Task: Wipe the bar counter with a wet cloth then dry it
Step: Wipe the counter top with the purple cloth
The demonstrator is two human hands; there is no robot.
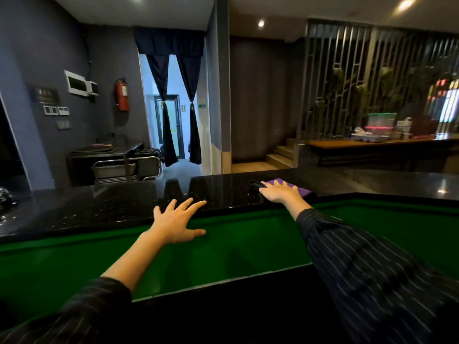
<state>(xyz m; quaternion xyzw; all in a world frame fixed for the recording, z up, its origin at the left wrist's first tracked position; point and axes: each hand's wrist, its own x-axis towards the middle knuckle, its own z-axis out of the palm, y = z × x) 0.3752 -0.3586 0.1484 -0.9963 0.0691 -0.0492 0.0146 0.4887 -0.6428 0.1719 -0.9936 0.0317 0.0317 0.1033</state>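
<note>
Our right fingers (280,186) lie spread flat on the purple cloth (295,188), pressing it down rather than gripping it, and the right hand (279,192) covers most of it. The cloth lies on the black bar counter (111,207), close to the counter's near edge and towards its right part. Just left of the cloth we see a dark strap-like thing (255,186) lying on the counter; what it is we cannot tell. Further left of the cloth, our left hand (177,220) hangs open with the fingers fanned, their tips over the counter's near edge, holding nothing. Nearer to us than the cloth runs a green surface (248,244). Far left of the cloth a shiny metal object (5,197) sits on the counter. Beyond the cloth, a curtained doorway (173,115) opens.
</note>
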